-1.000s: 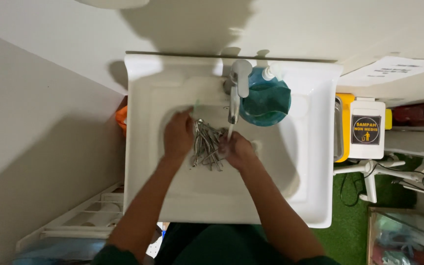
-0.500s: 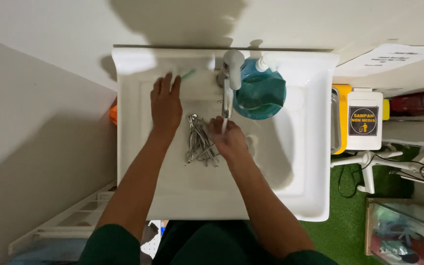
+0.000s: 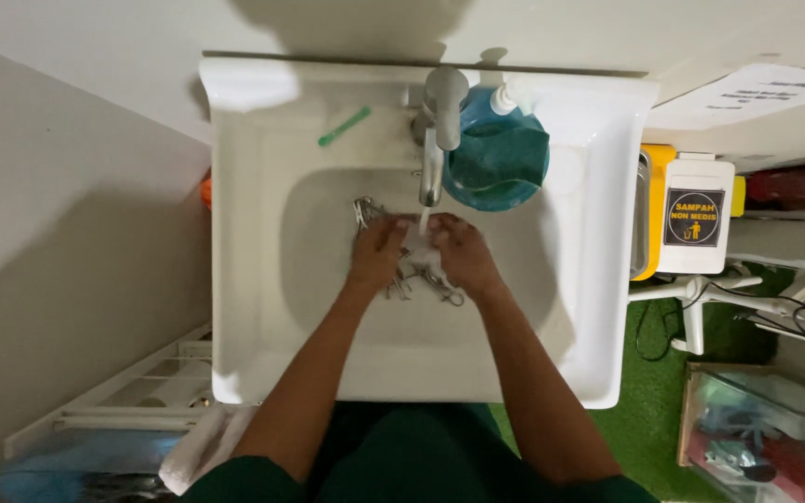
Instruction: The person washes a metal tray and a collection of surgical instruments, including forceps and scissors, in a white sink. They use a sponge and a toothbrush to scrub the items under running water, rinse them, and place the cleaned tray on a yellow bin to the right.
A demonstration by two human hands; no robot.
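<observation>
Mid-basin, hands (image 3: 421,256) over instruments (image 3: 402,279)

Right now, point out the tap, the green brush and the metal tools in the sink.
tap (image 3: 432,163), head view, on the spout's middle
green brush (image 3: 345,126), head view, on its handle, lying on the sink's back ledge
metal tools (image 3: 362,211), head view, on the tips showing past the left hand
</observation>
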